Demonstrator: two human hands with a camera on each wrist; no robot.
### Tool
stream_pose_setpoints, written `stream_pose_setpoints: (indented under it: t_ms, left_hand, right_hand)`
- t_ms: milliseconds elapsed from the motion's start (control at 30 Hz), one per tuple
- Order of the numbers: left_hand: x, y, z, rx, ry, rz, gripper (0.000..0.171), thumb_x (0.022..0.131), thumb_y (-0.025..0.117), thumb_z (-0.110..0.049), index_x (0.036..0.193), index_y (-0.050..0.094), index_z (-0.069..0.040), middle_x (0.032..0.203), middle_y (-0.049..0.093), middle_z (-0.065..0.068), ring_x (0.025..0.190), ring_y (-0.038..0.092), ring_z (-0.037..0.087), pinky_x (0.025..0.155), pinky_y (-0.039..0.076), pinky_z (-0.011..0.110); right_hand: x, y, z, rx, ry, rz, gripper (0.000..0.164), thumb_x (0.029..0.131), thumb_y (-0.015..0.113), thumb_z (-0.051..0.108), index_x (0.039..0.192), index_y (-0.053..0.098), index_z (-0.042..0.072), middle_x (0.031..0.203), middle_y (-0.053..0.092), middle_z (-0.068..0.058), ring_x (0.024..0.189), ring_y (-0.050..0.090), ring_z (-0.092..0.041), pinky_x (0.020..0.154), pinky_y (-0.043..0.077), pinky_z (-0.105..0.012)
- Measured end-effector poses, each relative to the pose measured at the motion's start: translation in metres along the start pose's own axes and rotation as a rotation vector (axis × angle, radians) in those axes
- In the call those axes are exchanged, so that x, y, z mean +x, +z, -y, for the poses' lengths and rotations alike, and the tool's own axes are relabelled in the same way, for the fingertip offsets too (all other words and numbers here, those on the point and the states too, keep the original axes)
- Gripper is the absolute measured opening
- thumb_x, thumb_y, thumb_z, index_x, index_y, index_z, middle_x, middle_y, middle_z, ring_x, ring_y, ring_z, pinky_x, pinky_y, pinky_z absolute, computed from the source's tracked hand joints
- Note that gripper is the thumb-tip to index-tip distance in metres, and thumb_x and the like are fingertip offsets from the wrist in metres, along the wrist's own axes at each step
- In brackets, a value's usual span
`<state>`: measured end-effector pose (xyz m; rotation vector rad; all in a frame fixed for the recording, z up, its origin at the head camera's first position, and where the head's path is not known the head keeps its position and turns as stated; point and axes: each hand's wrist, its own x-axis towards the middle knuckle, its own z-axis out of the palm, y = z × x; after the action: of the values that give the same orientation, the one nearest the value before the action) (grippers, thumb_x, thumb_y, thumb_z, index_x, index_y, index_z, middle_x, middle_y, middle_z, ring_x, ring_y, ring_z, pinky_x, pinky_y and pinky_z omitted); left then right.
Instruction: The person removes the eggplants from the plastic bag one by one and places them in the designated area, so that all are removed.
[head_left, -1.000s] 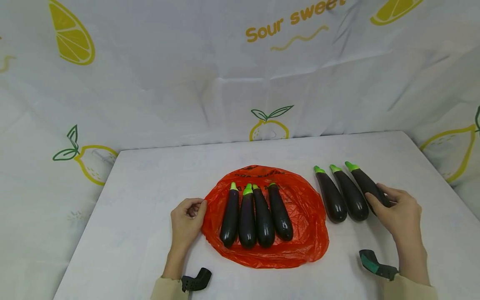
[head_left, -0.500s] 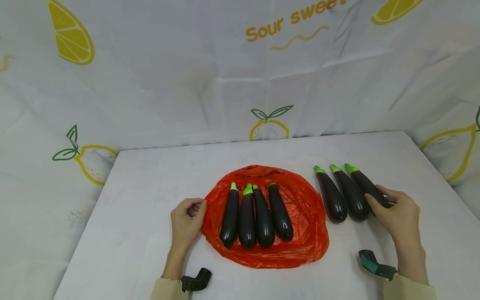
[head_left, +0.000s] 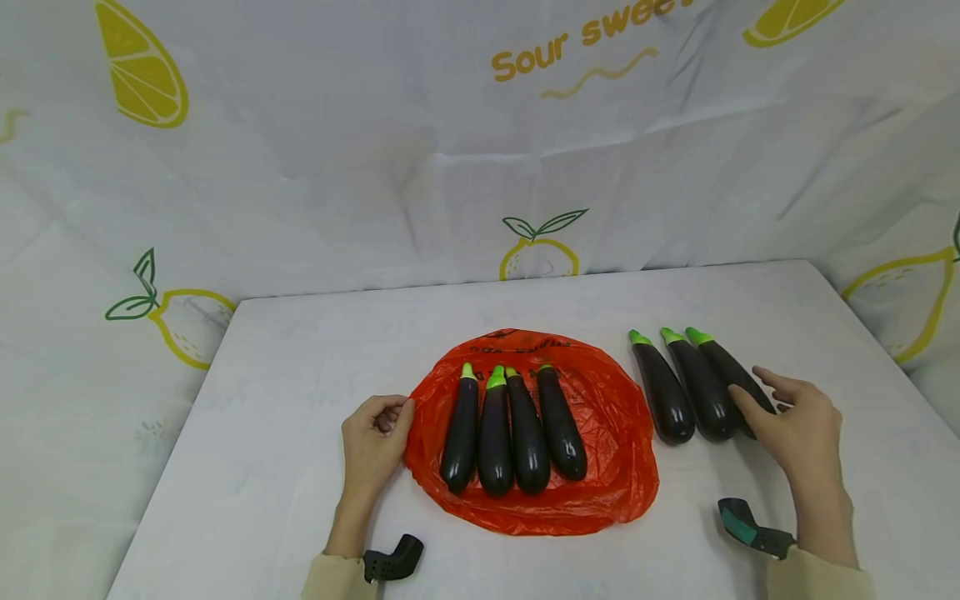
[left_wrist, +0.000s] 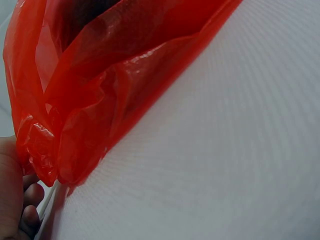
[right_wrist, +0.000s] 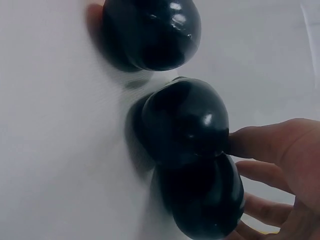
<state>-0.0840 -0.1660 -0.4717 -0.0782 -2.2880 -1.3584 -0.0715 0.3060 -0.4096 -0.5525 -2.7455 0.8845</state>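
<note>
A red plastic bag [head_left: 618, 492] is spread on the table with its edge gathered up. Several dark eggplants [head_left: 495, 433] with green stem ends lie side by side in it. My left hand [head_left: 377, 437] pinches the bag's left rim; in the left wrist view the fingers meet the crinkled red plastic [left_wrist: 85, 145]. Right of the bag, three more eggplants lie slanted in a row. My right hand [head_left: 798, 425] is at the rightmost eggplant [head_left: 723, 362], thumb over its lower end and fingers loosened along its far side. The right wrist view shows the rounded eggplant ends [right_wrist: 205, 200] beside the fingers.
The white-covered table [head_left: 285, 375] carries the bag and the loose eggplants. Behind it hangs a white cloth [head_left: 337, 208] printed with lemons. Each wrist wears a black camera mount [head_left: 393, 558], the right one marked with green.
The rightmost eggplant has shifted slightly left and lies closer to its neighbour. My right hand's fingers have loosened from it. The left hand and the bag have stayed in place.
</note>
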Motion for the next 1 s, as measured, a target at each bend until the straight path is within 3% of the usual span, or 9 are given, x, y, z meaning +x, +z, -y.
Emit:
stream_pose_setpoints:
  t_ms: [233, 433, 467, 533, 633, 700, 800, 900, 1000]
  left_hand:
    - [0.000, 0.000, 0.000, 0.000, -0.011, 0.007, 0.006, 0.090, 0.075, -0.007, 0.088, 0.078, -0.003, 0.073, 0.069, 0.006, 0.063, 0.051, 0.005, 0.057, 0.043, 0.013]
    - [0.001, 0.001, 0.000, -0.011, -0.014, 0.003, 0.005, 0.090, 0.075, -0.007, 0.088, 0.078, -0.003, 0.073, 0.069, 0.005, 0.063, 0.050, 0.005, 0.057, 0.042, 0.013]
    - [0.001, 0.001, 0.000, -0.012, -0.015, 0.003, 0.005, 0.090, 0.075, -0.007, 0.088, 0.078, -0.003, 0.073, 0.069, 0.005, 0.063, 0.050, 0.005, 0.057, 0.042, 0.013]
    - [0.001, 0.001, 0.000, -0.012, -0.016, 0.003, 0.006, 0.090, 0.075, -0.007, 0.088, 0.078, -0.003, 0.073, 0.069, 0.006, 0.063, 0.051, 0.005, 0.057, 0.042, 0.013]
    - [0.001, 0.001, 0.000, -0.010, -0.017, 0.004, 0.006, 0.090, 0.075, -0.007, 0.088, 0.078, -0.002, 0.074, 0.070, 0.006, 0.063, 0.051, 0.004, 0.057, 0.042, 0.013]
    - [0.000, 0.001, 0.000, -0.008, -0.017, 0.005, 0.006, 0.090, 0.075, -0.007, 0.088, 0.078, -0.002, 0.074, 0.069, 0.007, 0.063, 0.050, 0.005, 0.057, 0.042, 0.013]
    - [0.000, 0.001, 0.000, -0.006, -0.013, 0.005, 0.007, 0.090, 0.075, -0.007, 0.088, 0.077, -0.001, 0.073, 0.069, 0.007, 0.063, 0.050, 0.005, 0.058, 0.042, 0.012]
    - [0.000, 0.001, 0.001, -0.007, -0.011, 0.004, 0.007, 0.090, 0.075, -0.007, 0.088, 0.077, -0.001, 0.073, 0.069, 0.006, 0.063, 0.050, 0.005, 0.058, 0.042, 0.012]
    - [0.000, 0.000, 0.001, -0.005, -0.014, 0.002, 0.006, 0.090, 0.075, -0.008, 0.088, 0.078, -0.003, 0.073, 0.069, 0.005, 0.064, 0.050, 0.004, 0.058, 0.042, 0.012]
  right_hand:
    - [-0.002, -0.004, 0.005, 0.030, -0.012, -0.032, 0.049, 0.094, 0.069, 0.022, 0.135, 0.062, -0.003, 0.135, 0.056, -0.039, 0.116, 0.058, -0.056, 0.070, 0.030, -0.013]
    - [-0.005, -0.009, 0.016, 0.051, -0.007, -0.067, 0.047, 0.094, 0.070, 0.021, 0.136, 0.063, -0.001, 0.137, 0.057, -0.035, 0.118, 0.059, -0.052, 0.070, 0.028, -0.007]
    - [-0.005, -0.010, 0.018, 0.051, -0.008, -0.074, 0.047, 0.094, 0.071, 0.021, 0.136, 0.064, 0.000, 0.137, 0.058, -0.034, 0.116, 0.060, -0.048, 0.070, 0.028, -0.005]
    - [-0.006, -0.012, 0.021, 0.066, -0.014, -0.089, 0.047, 0.093, 0.073, 0.021, 0.135, 0.065, 0.002, 0.137, 0.060, -0.032, 0.107, 0.065, -0.021, 0.071, 0.028, -0.002]
    - [-0.008, -0.015, 0.026, 0.091, -0.026, -0.109, 0.046, 0.092, 0.075, 0.023, 0.133, 0.067, 0.005, 0.135, 0.062, -0.028, 0.092, 0.049, 0.016, 0.074, 0.030, 0.002]
    - [-0.009, -0.017, 0.029, 0.111, -0.042, -0.118, 0.046, 0.091, 0.075, 0.023, 0.132, 0.068, 0.005, 0.133, 0.063, -0.027, 0.086, 0.033, 0.027, 0.076, 0.031, 0.004]
    - [-0.011, -0.019, 0.035, 0.117, -0.070, -0.113, 0.046, 0.091, 0.076, 0.024, 0.132, 0.068, 0.006, 0.131, 0.064, -0.025, 0.087, 0.035, 0.027, 0.078, 0.033, 0.006]
    - [-0.014, -0.019, 0.040, 0.138, -0.099, -0.104, 0.046, 0.090, 0.078, 0.024, 0.132, 0.069, 0.007, 0.123, 0.067, -0.003, 0.089, 0.040, 0.024, 0.079, 0.035, 0.006]
    - [-0.017, -0.018, 0.046, 0.170, -0.136, -0.102, 0.044, 0.088, 0.080, 0.022, 0.129, 0.071, 0.007, 0.110, 0.056, 0.027, 0.088, 0.045, 0.020, 0.079, 0.036, 0.007]
